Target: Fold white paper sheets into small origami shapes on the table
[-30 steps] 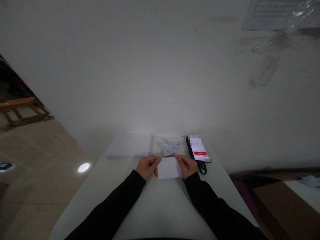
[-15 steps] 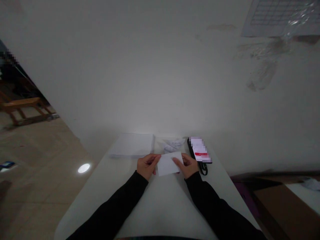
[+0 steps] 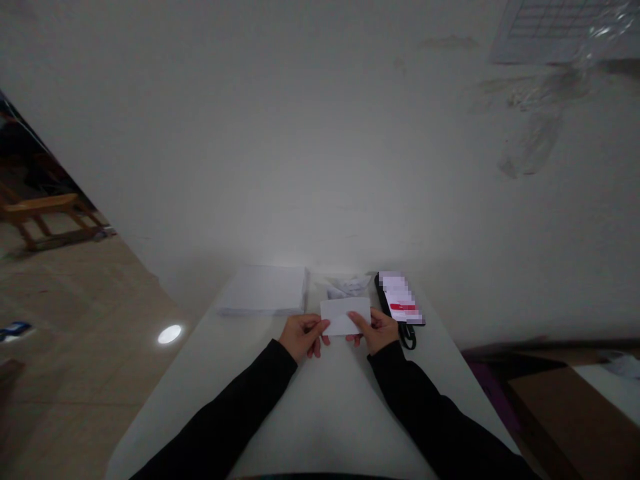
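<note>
I noted the folded paper (image 3: pixel 345 315) held over the desk (image 3: pixel 310 407), just left of the phone (image 3: pixel 400 301). Left hand (image 3: pixel 303 335) and right hand (image 3: pixel 379 330) each had a closed pinch grip on its lower corners. A paper stack (image 3: pixel 265 291) lay further left of the phone.

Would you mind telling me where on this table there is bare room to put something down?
The table is bare between the two sleeves, and left of the left hand, nearer than the paper stack. The far edge is crowded: stack, crumpled paper and phone side by side, and before them the folded sheet held in the left and right hand.
</note>
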`<action>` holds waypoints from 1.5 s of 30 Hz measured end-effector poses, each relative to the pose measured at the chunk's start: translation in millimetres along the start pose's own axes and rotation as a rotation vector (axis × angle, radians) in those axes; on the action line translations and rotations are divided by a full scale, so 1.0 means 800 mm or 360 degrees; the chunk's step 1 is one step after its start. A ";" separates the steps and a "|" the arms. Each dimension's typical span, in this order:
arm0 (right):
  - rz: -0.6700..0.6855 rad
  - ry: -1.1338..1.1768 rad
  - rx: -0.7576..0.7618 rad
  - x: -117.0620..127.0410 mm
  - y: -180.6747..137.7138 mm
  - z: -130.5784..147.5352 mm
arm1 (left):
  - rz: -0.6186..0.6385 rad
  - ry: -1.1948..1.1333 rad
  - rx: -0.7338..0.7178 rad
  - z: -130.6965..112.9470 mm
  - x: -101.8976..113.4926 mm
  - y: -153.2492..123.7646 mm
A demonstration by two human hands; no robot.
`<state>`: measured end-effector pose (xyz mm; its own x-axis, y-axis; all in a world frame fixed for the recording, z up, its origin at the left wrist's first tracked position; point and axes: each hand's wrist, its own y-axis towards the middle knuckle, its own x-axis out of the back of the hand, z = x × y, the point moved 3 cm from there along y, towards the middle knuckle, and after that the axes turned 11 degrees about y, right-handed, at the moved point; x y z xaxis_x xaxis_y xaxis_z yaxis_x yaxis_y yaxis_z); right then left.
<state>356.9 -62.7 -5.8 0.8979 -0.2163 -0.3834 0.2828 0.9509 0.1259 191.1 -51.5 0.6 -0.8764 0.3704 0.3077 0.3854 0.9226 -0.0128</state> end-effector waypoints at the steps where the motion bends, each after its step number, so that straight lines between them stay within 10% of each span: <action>1: 0.0008 -0.0006 -0.0008 0.000 -0.001 0.000 | -0.0007 0.0011 0.0012 0.000 0.000 0.000; 21: 0.0101 -0.0106 -0.0026 -0.002 -0.002 -0.001 | -0.0101 0.0176 -0.0763 -0.020 0.017 -0.012; 45: 0.0020 -0.0180 -0.0035 0.002 0.001 -0.005 | -0.0166 0.0470 -0.0637 -0.012 0.017 -0.007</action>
<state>357.4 -61.1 -10.2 0.9341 -0.2267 -0.2759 0.2648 0.9581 0.1095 179.7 -52.8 14.3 -0.8195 0.1791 0.5444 0.4313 0.8183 0.3799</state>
